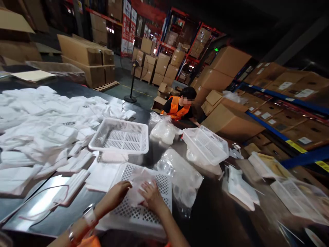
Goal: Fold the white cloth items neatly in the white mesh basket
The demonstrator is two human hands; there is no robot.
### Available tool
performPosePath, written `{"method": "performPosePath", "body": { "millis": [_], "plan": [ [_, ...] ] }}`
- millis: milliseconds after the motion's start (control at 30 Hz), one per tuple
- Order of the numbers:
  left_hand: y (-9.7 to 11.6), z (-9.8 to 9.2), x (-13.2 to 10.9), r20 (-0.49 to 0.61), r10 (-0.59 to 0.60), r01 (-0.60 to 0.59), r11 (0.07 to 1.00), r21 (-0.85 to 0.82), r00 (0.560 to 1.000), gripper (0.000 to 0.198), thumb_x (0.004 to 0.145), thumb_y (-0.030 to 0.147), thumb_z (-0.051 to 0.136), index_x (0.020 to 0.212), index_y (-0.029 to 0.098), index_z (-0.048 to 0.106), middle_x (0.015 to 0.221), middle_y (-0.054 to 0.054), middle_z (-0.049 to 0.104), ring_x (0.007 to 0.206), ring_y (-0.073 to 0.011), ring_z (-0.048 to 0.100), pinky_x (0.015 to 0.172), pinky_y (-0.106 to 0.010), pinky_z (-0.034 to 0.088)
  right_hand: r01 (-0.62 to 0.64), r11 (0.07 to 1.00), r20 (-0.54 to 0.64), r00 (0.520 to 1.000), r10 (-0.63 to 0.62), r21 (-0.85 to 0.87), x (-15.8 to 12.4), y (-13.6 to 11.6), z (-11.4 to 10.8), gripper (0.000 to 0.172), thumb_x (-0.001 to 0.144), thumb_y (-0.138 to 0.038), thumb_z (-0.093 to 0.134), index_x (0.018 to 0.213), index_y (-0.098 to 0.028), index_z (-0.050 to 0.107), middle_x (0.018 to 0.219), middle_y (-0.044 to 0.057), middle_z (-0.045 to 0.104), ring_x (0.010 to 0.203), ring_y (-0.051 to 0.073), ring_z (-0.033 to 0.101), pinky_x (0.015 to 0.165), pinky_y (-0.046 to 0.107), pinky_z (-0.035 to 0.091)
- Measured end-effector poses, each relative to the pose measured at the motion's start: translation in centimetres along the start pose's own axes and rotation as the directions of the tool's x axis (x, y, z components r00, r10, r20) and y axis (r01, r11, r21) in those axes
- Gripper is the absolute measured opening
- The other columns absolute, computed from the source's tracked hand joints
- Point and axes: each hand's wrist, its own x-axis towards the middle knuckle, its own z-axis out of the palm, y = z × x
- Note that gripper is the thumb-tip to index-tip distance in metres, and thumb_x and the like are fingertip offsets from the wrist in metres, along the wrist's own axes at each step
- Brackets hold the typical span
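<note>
A clear, crumpled plastic bag lies over the perforated bottom of an upturned white plastic basket in front of me. My left hand is closed, its curled fingers at the bag's left edge. My right hand lies over the bag's right side, fingers bent onto the film and thumb tucked beneath. What is inside the bag, if anything, I cannot make out. Left of the basket are folded white cloth pieces. More clear bags lie just to its right.
A large heap of white cloth items covers the table's left. Beyond my hands stands a white basket; more baskets are at the right. A person in an orange vest works across the table. A thin cord lies at left.
</note>
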Motion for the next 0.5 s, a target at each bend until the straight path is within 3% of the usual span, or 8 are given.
{"method": "performPosePath", "body": {
  "millis": [100, 267, 367, 433, 500],
  "plan": [
    [-1.4, 1.2, 1.9, -0.066, 0.002, 0.002, 0.998, 0.068, 0.998, 0.038, 0.09, 0.013, 0.038, 0.112, 0.019, 0.068, 0.117, -0.01, 0.069, 0.108, -0.0222, 0.064, 0.097, -0.038, 0.05, -0.027, 0.999, -0.011, 1.0, 0.027, 0.047, 1.0, 0.2, -0.1, 0.03, 0.087, -0.033, 0.063, 0.113, -0.02, 0.07, 0.113, 0.014, 0.072, 0.11, 0.032, 0.065, 0.102, 0.06, 0.041],
    [-1.4, 1.7, 4.1, -0.025, -0.101, 0.103, 0.987, 0.127, 0.995, 0.041, 0.088, 0.01, 0.039, 0.12, 0.013, 0.064, 0.114, -0.009, 0.07, 0.105, -0.0234, 0.064, 0.095, -0.036, 0.049, -0.058, 0.99, 0.034, 0.998, 0.054, 0.125, 1.6, 0.2, -0.9, 0.045, 0.077, -0.034, 0.073, 0.12, -0.02, 0.067, 0.114, 0.014, 0.071, 0.107, 0.031, 0.067, 0.105, 0.059, 0.039],
    [-0.8, 1.3, 4.3, 0.01, -0.105, 0.102, 0.978, 0.182, 0.994, 0.037, 0.088, 0.011, 0.041, 0.114, 0.012, 0.067, 0.106, -0.012, 0.071, 0.099, -0.0261, 0.065, 0.09, -0.041, 0.049, -0.103, 0.956, -0.043, 0.992, 0.119, 0.274, 1.4, 0.0, -0.5, 0.041, 0.074, -0.038, 0.072, 0.111, -0.02, 0.071, 0.114, 0.012, 0.071, 0.106, 0.029, 0.066, 0.107, 0.055, 0.038],
    [-0.3, 1.1, 4.1, 0.033, -0.104, 0.094, 0.969, 0.23, 0.994, 0.029, 0.087, 0.013, 0.045, 0.105, 0.012, 0.068, 0.105, -0.016, 0.069, 0.1, -0.0295, 0.062, 0.09, -0.047, 0.047, -0.231, 0.845, -0.14, 0.932, 0.334, 0.482, 1.2, 0.1, 0.3, 0.033, 0.075, -0.046, 0.067, 0.091, -0.018, 0.075, 0.096, 0.009, 0.075, 0.092, 0.024, 0.068, 0.099, 0.044, 0.046],
    [0.2, 1.1, 3.7, 0.068, -0.075, 0.056, 0.965, 0.256, 0.995, 0.024, 0.087, 0.013, 0.047, 0.099, 0.014, 0.068, 0.109, -0.016, 0.066, 0.108, -0.0303, 0.056, 0.095, -0.05, 0.042, -0.345, 0.682, -0.181, 0.799, 0.574, 0.645, 1.1, 0.3, 1.3, 0.043, 0.077, -0.057, 0.06, 0.069, -0.016, 0.071, 0.069, 0.005, 0.07, 0.069, 0.019, 0.065, 0.078, 0.034, 0.053]
  ]
}}
